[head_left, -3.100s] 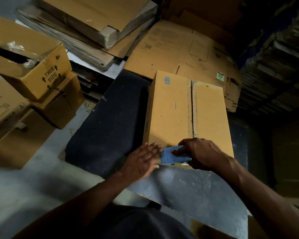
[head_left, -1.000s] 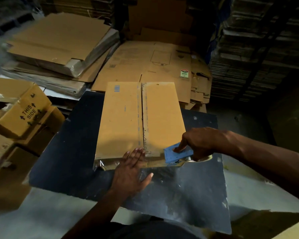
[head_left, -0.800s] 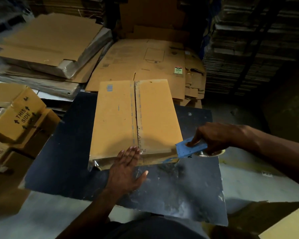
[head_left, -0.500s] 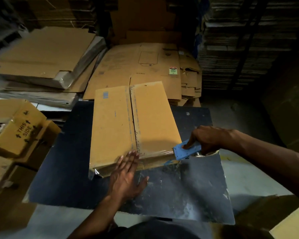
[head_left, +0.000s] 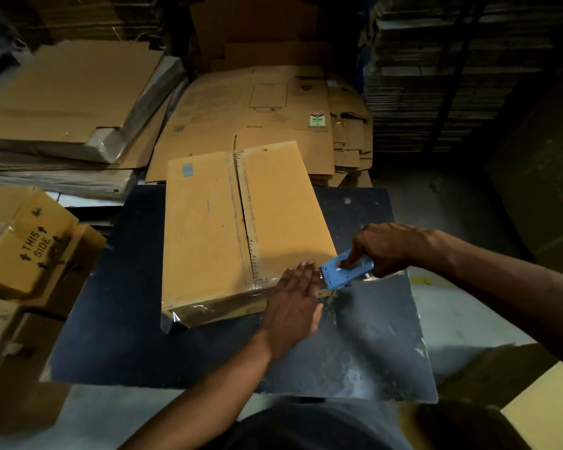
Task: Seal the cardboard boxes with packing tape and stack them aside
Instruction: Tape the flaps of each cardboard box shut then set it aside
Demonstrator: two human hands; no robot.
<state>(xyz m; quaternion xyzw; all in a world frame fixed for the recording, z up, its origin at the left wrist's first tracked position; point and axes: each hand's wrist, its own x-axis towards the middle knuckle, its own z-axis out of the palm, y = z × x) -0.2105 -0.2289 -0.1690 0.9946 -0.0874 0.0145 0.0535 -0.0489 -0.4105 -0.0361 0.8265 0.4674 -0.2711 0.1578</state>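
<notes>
L hand [head_left: 293, 303]: flat, fingers straight, pressing | R hand [head_left: 387, 248]: fingers curled, gripping

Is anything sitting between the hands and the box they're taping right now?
Nothing visible. The left hand lies flat on the box at its near right corner, and the right hand holds the blue tape dispenser right against that corner.

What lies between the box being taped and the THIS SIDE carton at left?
In the head view, only a bare strip of the dark work board separates the taped box from the THIS SIDE carton; nothing rests on it.
</notes>
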